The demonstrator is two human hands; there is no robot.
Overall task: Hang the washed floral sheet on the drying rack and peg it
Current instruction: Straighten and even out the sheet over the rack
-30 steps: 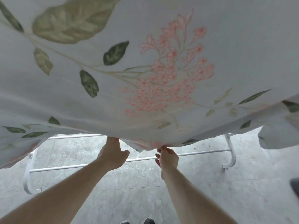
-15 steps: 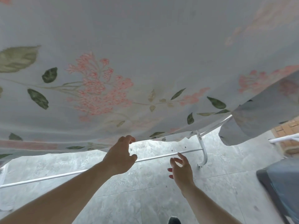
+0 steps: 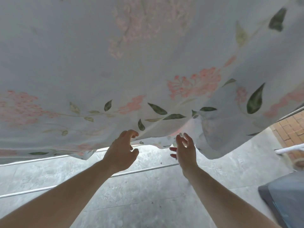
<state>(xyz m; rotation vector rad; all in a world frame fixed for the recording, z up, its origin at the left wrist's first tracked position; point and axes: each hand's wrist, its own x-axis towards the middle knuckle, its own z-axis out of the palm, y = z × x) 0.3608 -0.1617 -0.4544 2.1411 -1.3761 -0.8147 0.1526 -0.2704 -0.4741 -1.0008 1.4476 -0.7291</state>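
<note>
Head view. The floral sheet [image 3: 148, 66] was draped over the drying rack [image 3: 144, 169] and filled the upper part of the frame, its lower hem hanging in loose folds just above the rack's white rails. The left hand [image 3: 120, 153] was raised to the hem with its fingers [image 3: 131, 134] curled against the cloth edge; whether cloth was actually pinched between them could not be established. The right hand [image 3: 185, 151] was held open, fingers spread, empty, just beside a drooping fold of the hem and not touching it so far as could be seen. No pegs were visible anywhere in the frame.

Assessment of the step in hand: the hem appeared to be under adjustment. Good practice would be to take the edge with both hands set apart, draw it taut sideways so the bunched fold at the right flattens, and level the hem before any peg goes on. Damp cloth is heavy and inclined to slide toward the longer side, so an uneven drop either side of the rail would be a risk.

Surface and room: the floor [image 3: 131, 203] was pale grey marbled tile with visible joints. A patch of red brick paving [image 3: 289, 129] lay at the right. A dark grey object [image 3: 286, 198], not identifiable, occupied the lower right corner.
</note>
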